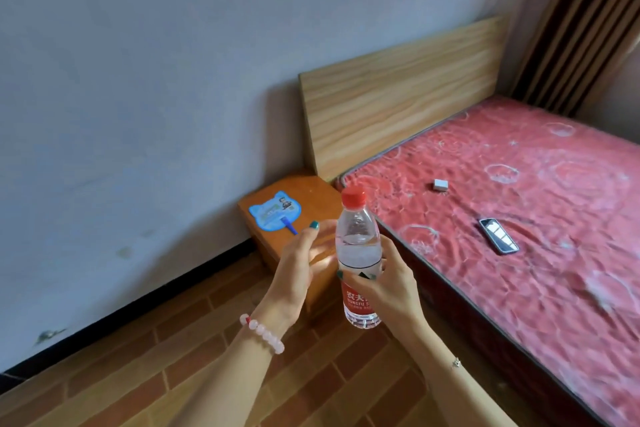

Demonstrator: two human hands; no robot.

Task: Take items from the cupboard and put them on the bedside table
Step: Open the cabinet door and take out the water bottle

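The right hand has its grip clamped around the red label of an upright water bottle, fingers wrapped across the front, so the red cap stands well above the hand and the base shows below it. The left hand is open just left of the bottle, fingers spread, apparently not touching it. Beyond them the wooden bedside bench carries a blue hand fan. A phone and a small box lie on the red mattress.

Red-capped water bottle upright above bedside table.
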